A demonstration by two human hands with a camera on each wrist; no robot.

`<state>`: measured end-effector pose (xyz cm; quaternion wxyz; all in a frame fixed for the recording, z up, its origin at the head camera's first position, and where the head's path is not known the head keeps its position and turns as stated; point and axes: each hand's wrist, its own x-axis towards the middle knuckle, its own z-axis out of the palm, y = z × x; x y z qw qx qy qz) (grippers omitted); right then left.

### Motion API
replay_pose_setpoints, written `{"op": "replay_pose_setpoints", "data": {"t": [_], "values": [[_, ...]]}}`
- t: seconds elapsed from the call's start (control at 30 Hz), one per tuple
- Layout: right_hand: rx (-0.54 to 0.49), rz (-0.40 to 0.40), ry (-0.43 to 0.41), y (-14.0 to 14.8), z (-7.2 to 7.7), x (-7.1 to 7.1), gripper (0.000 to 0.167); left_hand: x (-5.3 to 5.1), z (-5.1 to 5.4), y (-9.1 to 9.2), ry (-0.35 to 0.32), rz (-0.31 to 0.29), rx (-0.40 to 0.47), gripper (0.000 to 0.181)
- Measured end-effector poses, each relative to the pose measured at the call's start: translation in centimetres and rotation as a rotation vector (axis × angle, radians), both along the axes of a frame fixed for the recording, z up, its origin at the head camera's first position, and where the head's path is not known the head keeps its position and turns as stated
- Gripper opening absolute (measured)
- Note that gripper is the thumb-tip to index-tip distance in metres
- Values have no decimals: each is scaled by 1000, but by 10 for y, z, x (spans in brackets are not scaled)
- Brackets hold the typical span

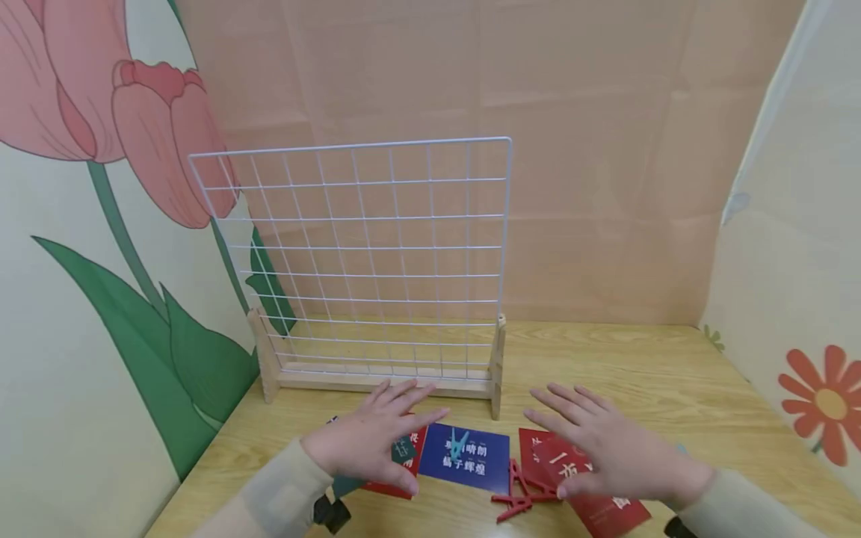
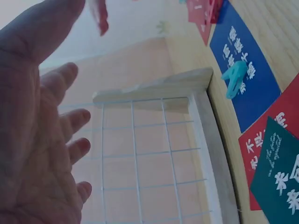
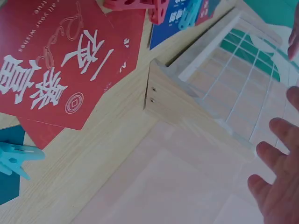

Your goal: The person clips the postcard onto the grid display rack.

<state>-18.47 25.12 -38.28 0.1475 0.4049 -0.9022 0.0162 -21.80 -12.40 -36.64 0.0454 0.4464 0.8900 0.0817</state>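
My left hand [image 1: 370, 441] hovers over the left cards with fingers spread, holding nothing. Under it lie a red card [image 2: 250, 147] and a dark green card [image 2: 275, 186]. Beside them is a blue card [image 1: 437, 478] with white writing, and a turquoise clothespin [image 1: 459, 446] on top. My right hand [image 1: 615, 452], also empty with fingers extended, is above overlapping red cards [image 3: 42, 32]. Several red clothespins [image 1: 521, 497] lie between the hands. In the right wrist view, another turquoise clothespin [image 3: 16, 156] lies on a teal card [image 3: 9, 186].
Behind the cards stands a white wire grid [image 1: 377, 219] in a wooden base [image 1: 383, 382], on a wood-grain table [image 1: 605, 366]. A brown backdrop [image 1: 605, 149] hangs behind. Flower-printed panels [image 1: 67, 359] flank the table.
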Motion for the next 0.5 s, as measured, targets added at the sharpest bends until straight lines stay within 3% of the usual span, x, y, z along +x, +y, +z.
{"op": "replay_pose_setpoints", "data": {"t": [0.13,0.27,0.37,0.5], "values": [[-78,-122,-116,-8,7,-7,83,-2,-5,-5,-62,84,107,91],[-212,-207,-144,-20,12,-20,75,-7,-11,-14,-126,204,304,84],[-326,-282,-194,-29,15,-33,76,-12,-16,-22,-135,311,473,75],[-470,-369,-284,-40,20,-50,80,-23,-22,-35,-133,467,627,68]]}}
